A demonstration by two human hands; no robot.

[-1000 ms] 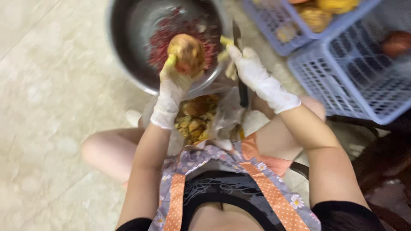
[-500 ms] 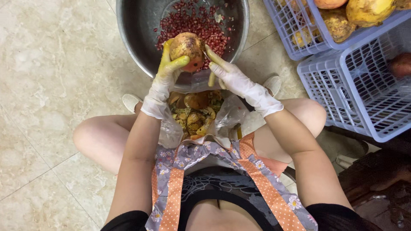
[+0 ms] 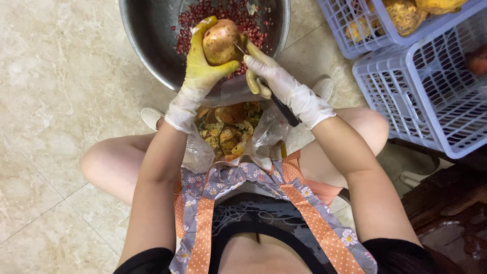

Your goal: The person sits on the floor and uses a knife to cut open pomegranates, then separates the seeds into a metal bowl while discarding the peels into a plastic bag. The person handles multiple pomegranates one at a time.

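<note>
- Tiled floor [image 3: 61,101]: pale marble-look tiles carrying everything; seated person's knees spread either side of the work.
- Steel bowl [image 3: 152,45]: at the top edge of the floor view, wide and round, holding a heap of red seeds [image 3: 223,12] toward its far side.
- Two lilac plastic crates [image 3: 426,101]: at the top right corner, latticed walls, yellowish fruit lying in the farther one.
- Clear plastic bag [image 3: 231,132]: between the knees, just below the bowl's near rim, mouth open, filled with brownish-yellow rind scraps.
- Left hand [image 3: 203,61]: gloved, yellow-stained, fingers curled up and around the fruit from below and the left, thumb across its near side.
- Right hand [image 3: 279,83]: gloved, closed around a small knife [image 3: 281,106], dark handle running back along the wrist, blade tip at the fruit's right side.
- Pomegranate [image 3: 220,40]: held above the bowl's near part, over the seeds; likely firm and fairly heavy, leathery rind stiff, wet juice making gloves slippery; best cradled from below with fingers wrapped wide, clear of the blade; seeds inside probably burst easily under pressure.
</note>
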